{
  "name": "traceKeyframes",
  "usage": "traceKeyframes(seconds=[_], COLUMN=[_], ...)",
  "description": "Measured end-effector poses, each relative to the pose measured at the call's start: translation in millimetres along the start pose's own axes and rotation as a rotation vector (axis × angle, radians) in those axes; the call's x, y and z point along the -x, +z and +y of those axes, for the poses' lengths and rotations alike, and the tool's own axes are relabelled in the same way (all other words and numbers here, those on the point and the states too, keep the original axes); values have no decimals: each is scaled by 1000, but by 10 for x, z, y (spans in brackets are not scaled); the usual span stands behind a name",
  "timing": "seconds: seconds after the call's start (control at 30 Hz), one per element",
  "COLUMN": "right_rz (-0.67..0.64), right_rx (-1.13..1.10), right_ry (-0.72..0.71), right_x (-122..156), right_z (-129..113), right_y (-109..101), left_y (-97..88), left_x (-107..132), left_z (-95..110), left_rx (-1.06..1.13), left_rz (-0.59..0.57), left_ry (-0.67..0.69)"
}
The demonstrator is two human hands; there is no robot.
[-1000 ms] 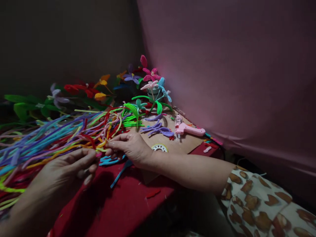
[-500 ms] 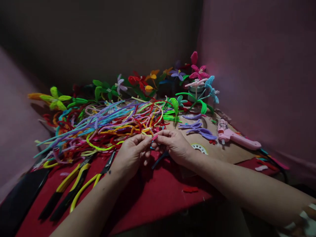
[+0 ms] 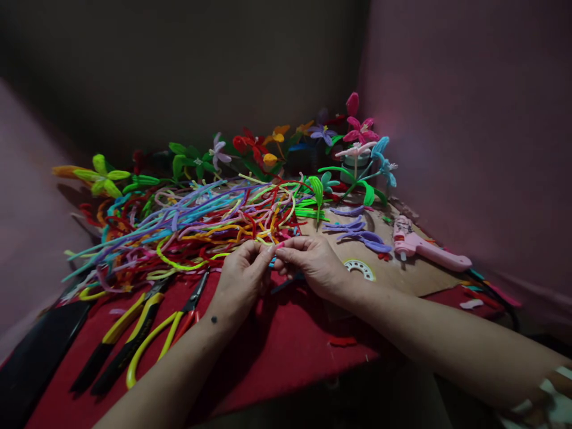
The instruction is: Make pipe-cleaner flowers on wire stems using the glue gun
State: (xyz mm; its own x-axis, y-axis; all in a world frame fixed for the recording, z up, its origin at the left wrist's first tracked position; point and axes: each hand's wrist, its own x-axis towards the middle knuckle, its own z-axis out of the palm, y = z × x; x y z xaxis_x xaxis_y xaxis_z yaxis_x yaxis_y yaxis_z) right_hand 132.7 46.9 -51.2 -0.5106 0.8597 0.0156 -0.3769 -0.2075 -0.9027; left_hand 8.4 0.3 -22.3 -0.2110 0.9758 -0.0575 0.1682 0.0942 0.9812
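My left hand (image 3: 243, 277) and my right hand (image 3: 313, 262) meet fingertip to fingertip at the near edge of a big heap of coloured pipe cleaners (image 3: 187, 223). Both hands are pinched shut around a small pink and blue piece (image 3: 277, 247) held between them; I cannot make out its shape. A blue pipe cleaner (image 3: 286, 283) lies on the red cloth (image 3: 277, 345) just under my right hand.
Yellow-handled pliers (image 3: 129, 325) and scissors (image 3: 179, 319) lie on the cloth at the left. A pink glue gun (image 3: 429, 250), purple petals (image 3: 361, 235) and a tape roll (image 3: 360, 268) rest on brown cardboard at the right. Finished pipe-cleaner flowers (image 3: 357, 140) stand along the back.
The view swung left, bringing the pliers and more of the heap into sight. My left hand came up from the heap to meet my right hand, and both now pinch the small piece.
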Motion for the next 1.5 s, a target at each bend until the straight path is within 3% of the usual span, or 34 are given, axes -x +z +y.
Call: traceKeyframes(seconds=[0.13, 0.33, 0.53, 0.83, 1.03, 1.33, 1.43, 1.5], right_rz=[-13, -79, -53, -31, -41, -50, -48, -48], right_rx=[-68, -129, -91, -31, -98, -108, -81, -85], right_ry=[46, 65, 111, 76, 144, 262, 271, 275], right_x=[-7, -31, -30, -12, -4, -10, -14, -13], right_z=[5, 9, -24, -3, -36, -67, -57, -54], right_y=[-5, -22, -10, 0, 8, -9, -22, -24], left_y=[-1, -85, -115, -99, -45, -27, -43, -52], left_x=[-8, -75, -121, -59, -7, 13, 2, -16], left_z=[-7, -76, -99, -71, -26, 7, -18, -58], left_rx=[111, 387, 396, 309, 150, -26, -181, -356], left_rz=[-13, -218, -221, -139, -17, -12, 10, 60], left_ry=[-9, -50, -72, -58, -4, 23, 123, 311])
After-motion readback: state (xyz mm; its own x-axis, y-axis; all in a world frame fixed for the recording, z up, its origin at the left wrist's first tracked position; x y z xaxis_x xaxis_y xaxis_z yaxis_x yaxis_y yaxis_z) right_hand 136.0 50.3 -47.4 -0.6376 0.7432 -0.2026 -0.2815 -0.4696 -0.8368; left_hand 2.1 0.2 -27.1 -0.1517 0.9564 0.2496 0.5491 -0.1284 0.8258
